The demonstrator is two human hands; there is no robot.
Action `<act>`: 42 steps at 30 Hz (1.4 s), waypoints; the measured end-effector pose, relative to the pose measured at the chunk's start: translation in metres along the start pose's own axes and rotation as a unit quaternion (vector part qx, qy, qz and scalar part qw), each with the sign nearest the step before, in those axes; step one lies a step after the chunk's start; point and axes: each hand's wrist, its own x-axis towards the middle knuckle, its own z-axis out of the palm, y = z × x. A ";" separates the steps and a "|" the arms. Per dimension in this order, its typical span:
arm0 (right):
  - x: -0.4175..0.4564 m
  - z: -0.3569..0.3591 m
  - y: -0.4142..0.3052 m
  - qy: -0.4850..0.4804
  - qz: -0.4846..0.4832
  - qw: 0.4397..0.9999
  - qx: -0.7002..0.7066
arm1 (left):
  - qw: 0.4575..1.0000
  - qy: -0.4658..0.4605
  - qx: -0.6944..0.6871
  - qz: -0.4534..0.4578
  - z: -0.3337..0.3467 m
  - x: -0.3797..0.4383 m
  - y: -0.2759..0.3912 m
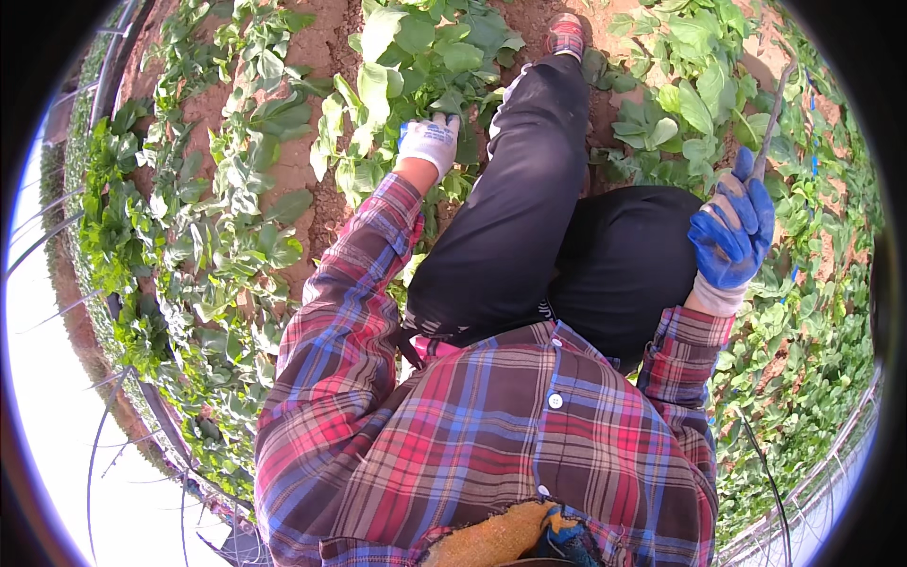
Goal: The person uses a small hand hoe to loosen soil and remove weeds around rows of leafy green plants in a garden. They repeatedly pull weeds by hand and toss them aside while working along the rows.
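My left hand [429, 144], in a white knit glove with blue coating, reaches into a clump of broad-leaved green plants [418, 78]. Leaves hide its fingertips, so whether they grip a stem cannot be told. Out to the right, my right hand [733, 223] wears a matching glove, its blue palm side showing. Its fingers are curled around a narrow, slightly curved hand tool [774, 113], probably a sickle, whose grey length points up and away from me. The lower end of that tool is hidden in the fist.
My bent legs in black trousers [517, 212] lie between the hands, and one red shoe [566, 34] rests on bare brown soil [322, 42]. More leafy rows [212, 248] run along the left, with others [698, 106] at right. Thin bent rods [769, 475] stand near the edges.
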 end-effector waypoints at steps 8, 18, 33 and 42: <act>0.000 0.001 -0.002 -0.024 0.016 0.999 0.027 | 0.986 -0.055 -0.156 -0.009 -0.013 0.003 0.012; -0.001 -0.002 -0.005 -0.018 0.008 0.999 0.036 | 0.959 -0.103 -0.250 -0.087 0.009 0.019 -0.026; -0.001 -0.007 -0.009 -0.017 0.002 0.999 0.038 | 0.966 -0.139 -0.136 -0.172 0.003 0.032 0.003; -0.001 -0.012 -0.008 -0.030 0.003 0.999 0.042 | 0.965 -0.202 -0.107 -0.125 0.007 0.032 -0.003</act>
